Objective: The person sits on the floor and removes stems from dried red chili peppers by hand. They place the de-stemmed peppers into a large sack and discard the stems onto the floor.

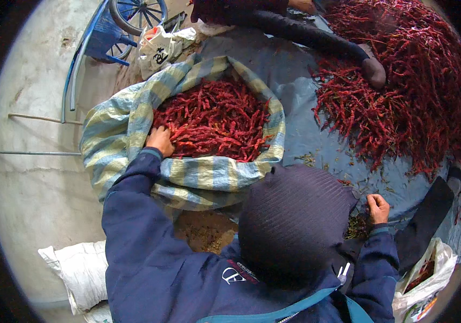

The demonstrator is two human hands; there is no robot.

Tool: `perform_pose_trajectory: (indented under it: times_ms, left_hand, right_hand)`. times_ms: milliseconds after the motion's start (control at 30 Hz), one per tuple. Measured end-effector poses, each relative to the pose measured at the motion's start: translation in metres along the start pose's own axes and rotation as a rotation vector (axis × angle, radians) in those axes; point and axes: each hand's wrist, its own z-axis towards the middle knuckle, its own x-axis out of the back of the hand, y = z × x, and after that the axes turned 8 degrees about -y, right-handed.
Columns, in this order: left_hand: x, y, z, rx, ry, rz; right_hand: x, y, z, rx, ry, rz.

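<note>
My left hand (160, 141) rests at the near left rim of a blue-and-yellow checked woven sack (210, 167). Its fingers reach into the dried red chillies (214, 117) that fill the sack; whether they grip any is hidden. To the right, my right hand (378, 208) is held with fingers curled together, above a small heap of greenish stems (357, 226). Anything pinched in it is too small to make out. Between my arms, a rounded shape in dark ribbed cloth (295, 222) hides part of the sack's near side.
A large heap of red chillies (416, 89) lies on a blue-grey sheet (297, 121). Another person's dark-clad leg (315, 34) stretches onto it. A blue wheeled cart (105, 40) and white bag (161, 48) stand far left. White sacks (83, 270) and an open bag (424, 286) lie near me.
</note>
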Motion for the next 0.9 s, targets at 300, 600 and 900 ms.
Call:
perform_pose_trajectory:
  times_ms: [300,600,900]
  left_hand:
    - [-0.033,-0.09,-0.006,0.188,-0.216,0.081]
    - [-0.032,0.003,-0.004,0.306,-0.034,-0.084]
    - [0.039,-0.011,-0.07,-0.148,0.047,-0.345]
  right_hand:
    - [0.001,0.003,0.001,-0.12,0.023,0.087]
    - [0.001,-0.001,0.0,-0.02,-0.034,-0.005]
    - [-0.006,-0.01,-0.002,-0.002,-0.033,0.014]
